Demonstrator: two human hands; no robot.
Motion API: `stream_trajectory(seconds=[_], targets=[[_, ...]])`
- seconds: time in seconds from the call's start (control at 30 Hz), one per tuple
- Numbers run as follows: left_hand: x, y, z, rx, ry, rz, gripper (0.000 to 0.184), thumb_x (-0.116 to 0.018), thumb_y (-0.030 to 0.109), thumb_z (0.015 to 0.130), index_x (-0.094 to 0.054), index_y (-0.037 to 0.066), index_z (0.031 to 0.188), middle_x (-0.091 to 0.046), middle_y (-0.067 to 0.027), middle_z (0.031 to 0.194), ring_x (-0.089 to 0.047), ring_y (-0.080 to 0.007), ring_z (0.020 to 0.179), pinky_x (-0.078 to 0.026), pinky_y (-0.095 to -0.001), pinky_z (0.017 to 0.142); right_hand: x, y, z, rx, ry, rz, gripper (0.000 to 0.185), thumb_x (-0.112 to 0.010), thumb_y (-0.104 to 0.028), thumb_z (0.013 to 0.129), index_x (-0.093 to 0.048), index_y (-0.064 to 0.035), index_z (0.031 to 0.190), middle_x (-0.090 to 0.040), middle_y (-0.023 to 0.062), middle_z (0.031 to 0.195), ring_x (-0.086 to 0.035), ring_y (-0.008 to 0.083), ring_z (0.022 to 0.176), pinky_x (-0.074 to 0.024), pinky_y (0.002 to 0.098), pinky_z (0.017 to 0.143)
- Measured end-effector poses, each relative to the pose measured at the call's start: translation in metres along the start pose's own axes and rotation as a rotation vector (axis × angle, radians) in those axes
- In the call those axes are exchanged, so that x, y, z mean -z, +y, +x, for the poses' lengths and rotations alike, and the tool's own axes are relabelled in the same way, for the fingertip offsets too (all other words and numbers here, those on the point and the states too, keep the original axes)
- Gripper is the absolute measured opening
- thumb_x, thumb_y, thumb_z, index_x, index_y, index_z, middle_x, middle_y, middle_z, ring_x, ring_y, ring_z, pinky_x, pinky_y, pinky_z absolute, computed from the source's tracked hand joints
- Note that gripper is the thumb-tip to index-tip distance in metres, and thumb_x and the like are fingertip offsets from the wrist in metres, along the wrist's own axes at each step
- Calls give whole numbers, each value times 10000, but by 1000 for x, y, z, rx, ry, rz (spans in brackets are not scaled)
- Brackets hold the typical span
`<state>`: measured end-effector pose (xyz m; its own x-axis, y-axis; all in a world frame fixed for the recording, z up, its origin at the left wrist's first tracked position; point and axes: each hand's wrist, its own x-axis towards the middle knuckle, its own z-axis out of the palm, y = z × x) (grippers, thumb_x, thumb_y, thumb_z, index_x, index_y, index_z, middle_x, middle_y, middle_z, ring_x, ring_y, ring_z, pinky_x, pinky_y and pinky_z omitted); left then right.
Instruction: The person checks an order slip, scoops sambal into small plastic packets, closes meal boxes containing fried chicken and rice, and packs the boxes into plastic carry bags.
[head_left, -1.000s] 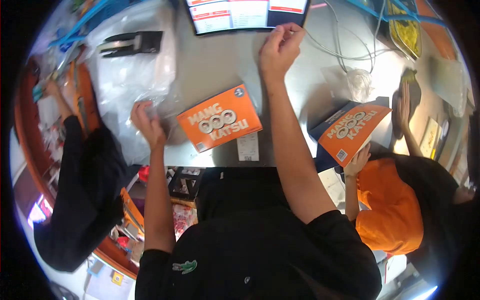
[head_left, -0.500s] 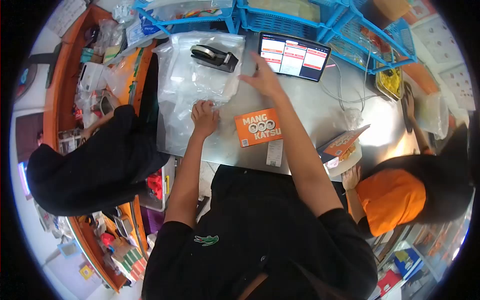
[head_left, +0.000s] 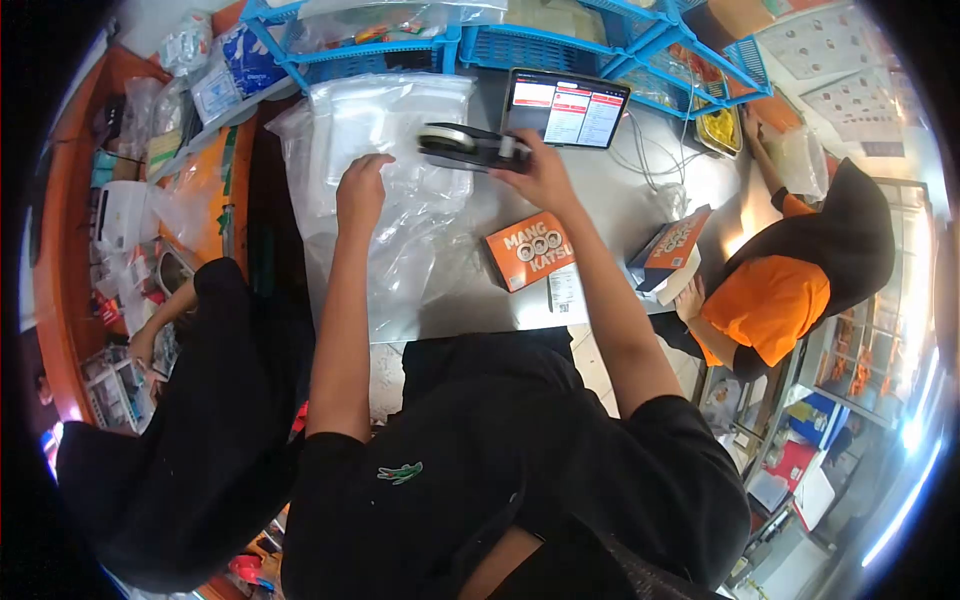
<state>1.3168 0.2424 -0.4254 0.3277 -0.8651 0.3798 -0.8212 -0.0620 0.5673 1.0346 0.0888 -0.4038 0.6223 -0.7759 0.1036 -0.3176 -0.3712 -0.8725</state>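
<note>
My right hand (head_left: 545,178) grips a black tape dispenser (head_left: 475,147) by its right end, holding it over the stack of clear plastic bags (head_left: 400,235). The roll of tape shows at the dispenser's left end. To the left, my left hand (head_left: 361,190) is above the bags, fingers loosely bent and partly hidden, with nothing visible in them. An orange box lettered "MANG KATSU" (head_left: 530,252) lies on the metal table (head_left: 455,315) below my right hand. A printed paper slip (head_left: 563,288) sticks out beside the box, partly behind my right forearm.
A tablet (head_left: 567,108) stands at the back, with cables to its right. Blue baskets (head_left: 530,50) line the far edge. On the right, a person in orange and black (head_left: 775,305) has a hand by an open orange box (head_left: 670,245). Another person's dark sleeve (head_left: 215,360) is at left.
My right hand has taken hold of the tape dispenser and turned it slightly. My left hand has moved up and left from the bags' lower edge. The whole view has shifted.
</note>
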Motion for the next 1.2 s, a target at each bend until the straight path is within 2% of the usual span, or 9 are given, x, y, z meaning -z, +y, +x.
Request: stream_trajectory(seconds=[0.3,0.4,0.57,0.73,0.8,0.93,1.0,1.13,1.2], targets=[[-10,-32,38,152,-399,157,42,-678,99,856,-651,83,885,-610,-112,946,-645,-345,914,-524,-451,788,62,56,-27,-207,-119,-52,692,-884,-121,740,-524,-40,1326,-667,116,1096,-629,129,696,-498,313,565],[-12,-33,43,200,-499,225,68,-685,136,871,-644,81,874,-610,-99,962,-647,-335,926,-524,-457,785,52,60,-27,-329,-160,-228,707,-879,-117,739,-527,-90,1352,-657,104,1233,-624,181,727,-542,337,657],[-12,-30,20,-7,-73,-9,61,-629,125,927,-644,67,914,-651,-112,925,-642,-353,881,-512,-488,783,43,29,-38,-36,93,-728,644,-848,-150,763,-564,-114,1340,-638,176,1195,-647,347,1042,-550,418,860],[39,22,62,-83,70,-139,120,-570,143,996,-595,33,1038,-668,-156,882,-638,-376,859,-511,-423,777,-49,-65,-9,-101,-57,12,459,-673,-118,886,-552,-40,1322,-637,205,1230,-579,406,1172,-469,487,1022],[90,76,82,116,200,-351,164,-521,182,1045,-563,25,1067,-654,-134,852,-646,-325,811,-495,-353,744,-109,-56,0,218,-27,-266,380,-623,-124,900,-582,27,1246,-654,220,1155,-595,401,1147,-490,473,987],[194,126,102,112,732,-510,246,-459,280,1085,-547,51,1076,-639,-122,796,-617,-232,656,-504,-336,622,-130,-55,25,25,-125,-371,413,-616,-107,877,-570,57,1253,-651,249,1152,-591,405,1152,-486,469,998],[227,122,90,254,600,-968,260,-460,305,1081,-534,56,1088,-672,-161,856,-620,-246,620,-522,-350,594,-113,-85,27,-34,-53,-391,450,-604,-86,868,-546,57,1291,-647,254,1168,-589,396,1156,-489,457,997],[227,112,81,473,528,-1262,271,-463,313,1070,-501,50,1119,-712,-224,1003,-640,-270,594,-551,-387,566,-88,-134,25,-385,-316,1305,497,-569,-185,911,-533,31,1358,-651,193,1253,-608,334,1177,-509,437,974],[214,98,71,487,482,-1246,281,-458,341,1068,-500,88,1183,-696,-235,1170,-689,-273,727,-556,-358,590,-69,-156,18,-532,-345,1560,565,-585,-343,935,-538,21,1366,-649,165,1267,-655,290,1090,-548,436,914]])
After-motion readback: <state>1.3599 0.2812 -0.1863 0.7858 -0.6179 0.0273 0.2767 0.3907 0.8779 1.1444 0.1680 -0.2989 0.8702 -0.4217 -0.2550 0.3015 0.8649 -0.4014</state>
